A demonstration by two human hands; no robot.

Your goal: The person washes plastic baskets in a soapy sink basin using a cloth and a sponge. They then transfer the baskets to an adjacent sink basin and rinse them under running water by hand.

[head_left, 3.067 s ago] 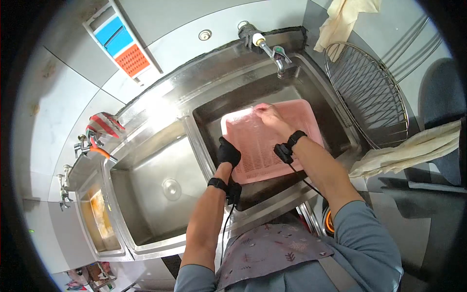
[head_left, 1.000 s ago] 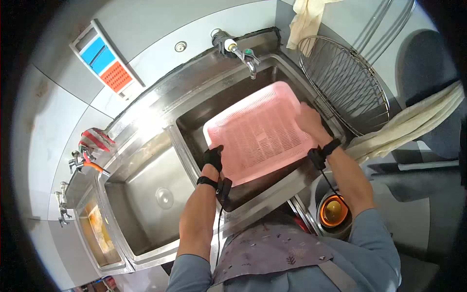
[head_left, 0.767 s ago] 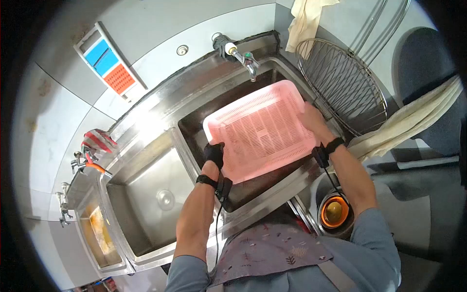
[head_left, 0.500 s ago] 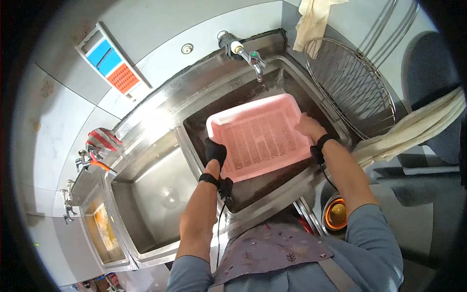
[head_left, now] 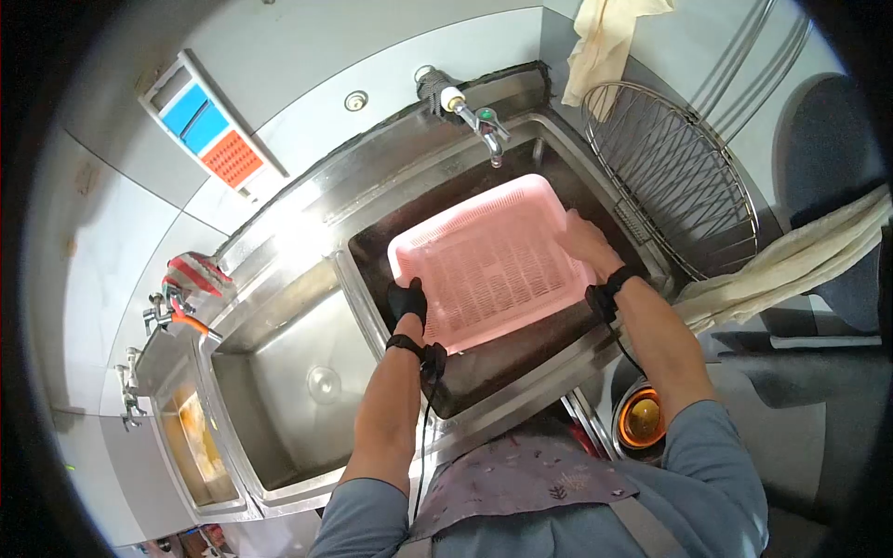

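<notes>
A pink slotted plastic basket is held over the right-hand basin of a steel sink, beneath the tap. My left hand, in a black glove, grips its left rim. On the opposite side my right hand, bare, closes around the right rim, with a black strap at the wrist. Nothing can be made out inside the basket. My fingers under the rim are partly hidden.
A wire strainer stands at the right, beside a draped cloth. The middle basin lies left of the basket. A blue and orange grater hangs on the wall. An orange-rimmed round object sits low at right.
The basket has shifted slightly left with both hands on it, and its tilt has changed a little. Both hands keep their hold on the rims.
</notes>
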